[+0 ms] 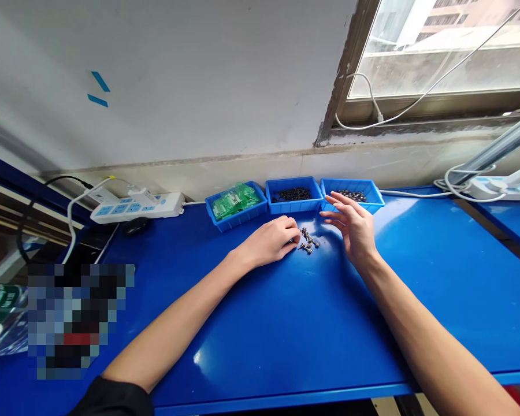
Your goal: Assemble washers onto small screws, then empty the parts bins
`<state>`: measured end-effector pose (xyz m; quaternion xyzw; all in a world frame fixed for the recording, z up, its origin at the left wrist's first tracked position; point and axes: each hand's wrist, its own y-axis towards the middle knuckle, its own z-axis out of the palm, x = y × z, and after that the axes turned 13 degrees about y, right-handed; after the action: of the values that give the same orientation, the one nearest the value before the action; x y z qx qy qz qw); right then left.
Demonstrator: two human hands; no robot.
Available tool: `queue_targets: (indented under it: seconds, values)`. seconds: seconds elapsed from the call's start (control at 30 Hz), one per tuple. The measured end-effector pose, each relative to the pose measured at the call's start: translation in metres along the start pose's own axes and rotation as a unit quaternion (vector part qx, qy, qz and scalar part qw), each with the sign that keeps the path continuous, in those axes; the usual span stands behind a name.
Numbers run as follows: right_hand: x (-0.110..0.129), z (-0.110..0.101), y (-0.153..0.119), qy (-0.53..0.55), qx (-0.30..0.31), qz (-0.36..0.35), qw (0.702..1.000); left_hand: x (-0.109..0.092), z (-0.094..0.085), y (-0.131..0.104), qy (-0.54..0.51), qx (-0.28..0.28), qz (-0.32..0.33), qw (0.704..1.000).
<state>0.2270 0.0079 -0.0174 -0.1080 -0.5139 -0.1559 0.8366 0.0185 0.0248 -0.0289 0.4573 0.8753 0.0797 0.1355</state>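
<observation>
Small screws [308, 245] lay piled toward the back edge of the bench [251, 329]. The left hand [277, 238] curled just beside them; I couldn't tell whether its grip held any. The right hand [356, 230], grip released, hovered near a blue bin [378, 204].

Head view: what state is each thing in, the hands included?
Left hand, fingers curled at the loose metal parts; grip hidden.
Right hand, open, raised.
Loose metal parts, in a small heap on the blue table.
Left bin, lidless, holding green packets.
Middle bin, lidless, holding dark parts.
Right bin, lidless, partly hidden by right hand.
Left power strip, adapters plugged in.
</observation>
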Motion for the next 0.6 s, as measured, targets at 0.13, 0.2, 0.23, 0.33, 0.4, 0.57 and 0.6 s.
queue_targets:
  seconds: [0.13,0.2,0.23,0.33,0.4,0.57,0.6]
  values:
    - [0.000,-0.001,-0.001,-0.018,0.029,0.003,0.999,0.001,-0.003,0.000,-0.059,-0.017,-0.015,0.998]
    - [-0.001,-0.001,-0.001,-0.035,0.058,0.004,0.998,0.001,-0.006,0.001,-0.101,-0.039,-0.035,0.993]
    - [-0.002,-0.001,-0.001,-0.047,0.076,0.006,0.996,0.000,-0.008,0.001,-0.123,-0.055,-0.049,0.990]
    - [-0.002,0.000,-0.004,-0.091,0.146,0.013,0.985,-0.002,-0.014,0.003,-0.189,-0.113,-0.089,0.971]
    - [-0.001,0.002,-0.007,-0.116,0.192,0.027,0.974,-0.003,-0.017,0.004,-0.227,-0.141,-0.110,0.957]
    - [0.000,0.002,-0.010,-0.118,0.242,0.066,0.961,-0.002,-0.022,0.003,-0.288,-0.134,-0.141,0.938]
    - [0.000,0.001,-0.010,-0.112,0.241,0.070,0.962,-0.002,-0.023,0.003,-0.294,-0.129,-0.141,0.936]
